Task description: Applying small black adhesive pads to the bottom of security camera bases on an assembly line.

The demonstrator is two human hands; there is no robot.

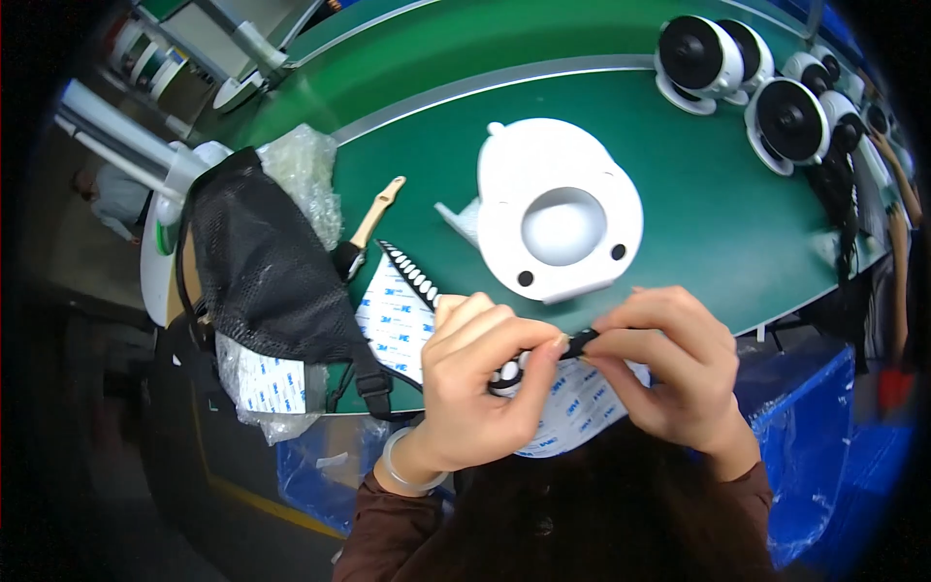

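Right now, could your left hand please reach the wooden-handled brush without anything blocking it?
Probably yes: the brush lies in the open on the green table, though the left hand is pinching a small black pad.

Black mesh bag (257,267), wooden-handled brush (373,221) (beside it), white fans (747,82).

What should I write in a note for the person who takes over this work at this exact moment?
Left hand: holds the white backing sheet with black oval pads, fingertips meeting the right hand's.
Right hand: pinches a small black pad between thumb and forefinger, just above the sheet.
White fan housing: lies on the green bench just beyond the hands, two dark round spots on its near edge.
A second sheet with a strip of black pads lies left of the housing, beside a wooden-handled brush.
Finished-looking fans stand at the far right.
Done: one pad taken in the fingers. Left: it is not on the housing yet.
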